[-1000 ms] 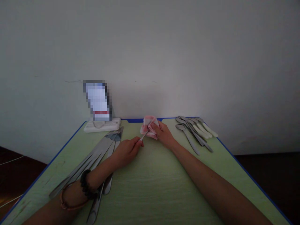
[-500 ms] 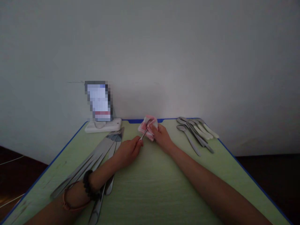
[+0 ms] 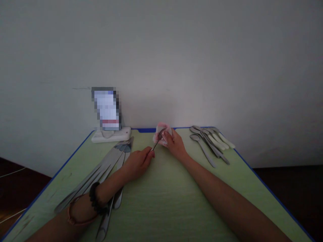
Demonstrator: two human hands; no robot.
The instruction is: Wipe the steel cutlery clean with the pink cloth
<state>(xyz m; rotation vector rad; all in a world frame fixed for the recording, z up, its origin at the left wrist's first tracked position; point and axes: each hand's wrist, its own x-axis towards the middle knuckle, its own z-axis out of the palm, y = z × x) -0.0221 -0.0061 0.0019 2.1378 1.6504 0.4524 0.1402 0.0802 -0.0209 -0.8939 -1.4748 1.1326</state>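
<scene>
My left hand (image 3: 139,162) is closed around the handle of a metal spoon (image 3: 156,144), which points up and to the right. The spoon's bowl rests in a pink and white cloth (image 3: 163,127). Holding that cloth is my right hand (image 3: 176,144), its thumb pressed toward the spoon's bowl. Both hands are above the far middle of the green table (image 3: 156,208). Below and left of my left forearm lie several long flat metal utensils (image 3: 106,164), partly hidden by the arm.
Several spoons, some with white handles (image 3: 219,141), are grouped at the far right, with a single metal spoon (image 3: 202,150) beside them. A blurred phone (image 3: 107,109) stands on a white base (image 3: 111,135) at the far left. A pale wall (image 3: 161,60) rises behind the table.
My right hand and the cloth have shifted slightly right and up, and the cloth is bunched differently, showing more of the spoon's bowl. My left hand has hardly moved.
</scene>
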